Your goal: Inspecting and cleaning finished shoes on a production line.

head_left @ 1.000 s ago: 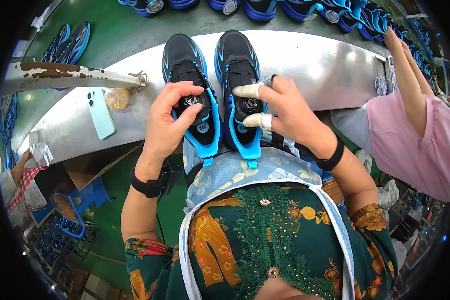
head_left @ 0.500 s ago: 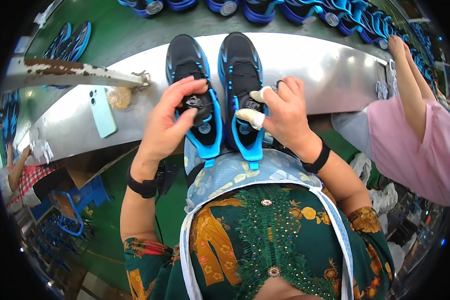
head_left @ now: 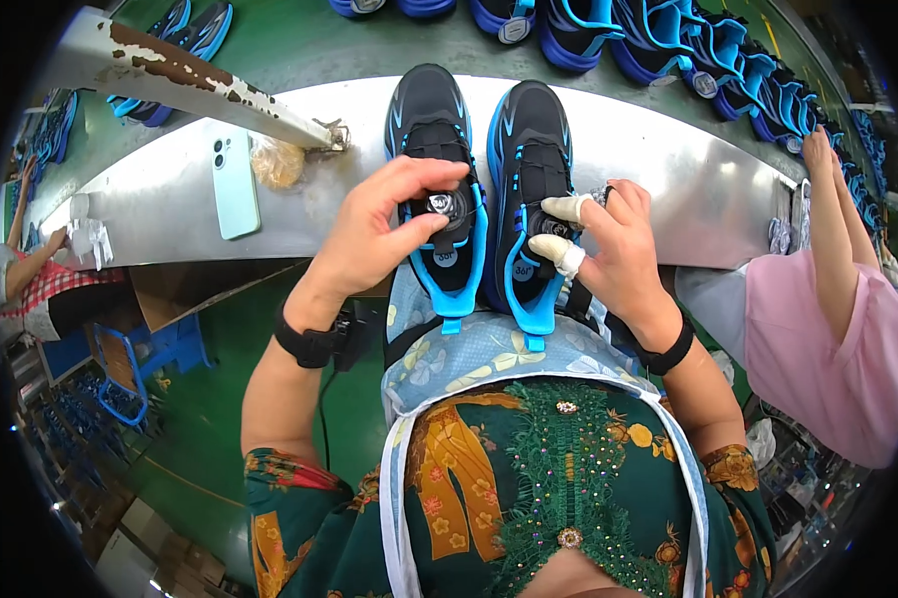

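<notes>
Two black sneakers with blue trim stand side by side before me, toes pointing away: a left shoe (head_left: 430, 105) and a right shoe (head_left: 531, 120). Each has a round lacing dial on its tongue. My left hand (head_left: 379, 229) has its thumb and forefinger round the left shoe's dial (head_left: 446, 205), whose face shows between them. On the right shoe, my right hand (head_left: 618, 249) pinches the other dial (head_left: 557, 228) between thumb and forefinger, both wearing pale finger cots. That dial is partly covered.
The shoes rest at the edge of a shiny metal bench (head_left: 314, 214). On it lie a mint-green phone (head_left: 236, 194) and a clear-wrapped round item (head_left: 278, 162), beside a chipped metal post (head_left: 210, 80). Several sneakers (head_left: 579, 35) line the green surface beyond. A co-worker in pink (head_left: 818, 339) is at right.
The view has shifted, so the shoes and both hands appear farther right in it. Both hands stay at the dials, with only slight changes in the fingers.
</notes>
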Tool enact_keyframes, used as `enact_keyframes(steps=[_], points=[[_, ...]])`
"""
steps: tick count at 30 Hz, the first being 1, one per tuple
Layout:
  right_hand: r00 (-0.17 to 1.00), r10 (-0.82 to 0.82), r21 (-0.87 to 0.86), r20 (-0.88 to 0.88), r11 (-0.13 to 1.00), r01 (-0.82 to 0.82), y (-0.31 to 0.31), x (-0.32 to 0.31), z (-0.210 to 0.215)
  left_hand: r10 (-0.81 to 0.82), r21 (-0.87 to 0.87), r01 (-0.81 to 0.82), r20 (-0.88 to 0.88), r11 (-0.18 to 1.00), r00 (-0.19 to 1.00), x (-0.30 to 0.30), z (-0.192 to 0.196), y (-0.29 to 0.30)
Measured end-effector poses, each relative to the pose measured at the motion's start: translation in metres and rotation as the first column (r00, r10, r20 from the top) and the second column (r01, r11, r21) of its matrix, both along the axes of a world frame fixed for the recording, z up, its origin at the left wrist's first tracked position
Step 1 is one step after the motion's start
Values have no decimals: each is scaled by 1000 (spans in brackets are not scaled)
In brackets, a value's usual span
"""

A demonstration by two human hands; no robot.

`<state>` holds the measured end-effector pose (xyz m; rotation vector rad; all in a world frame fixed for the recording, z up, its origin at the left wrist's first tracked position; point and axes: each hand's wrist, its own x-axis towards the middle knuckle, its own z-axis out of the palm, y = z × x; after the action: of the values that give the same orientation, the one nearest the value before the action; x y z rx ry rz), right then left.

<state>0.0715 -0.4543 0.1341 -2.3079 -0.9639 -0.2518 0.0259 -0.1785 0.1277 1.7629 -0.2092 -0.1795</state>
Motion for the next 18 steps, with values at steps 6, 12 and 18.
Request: enact_keyframes(steps=[6,12,18], points=[[999,31,-49,-36,998,-33,-1,5,6,220,281,-299,282,912,934,-6,11,-20],[941,228,43,-251,974,-225,34,62,21,-43,257,17,96,966,994,-1,18,3],[860,347,-134,-373,897,-421,84,115,-22,255,393,-368,311,842,915,-14,12,-24]])
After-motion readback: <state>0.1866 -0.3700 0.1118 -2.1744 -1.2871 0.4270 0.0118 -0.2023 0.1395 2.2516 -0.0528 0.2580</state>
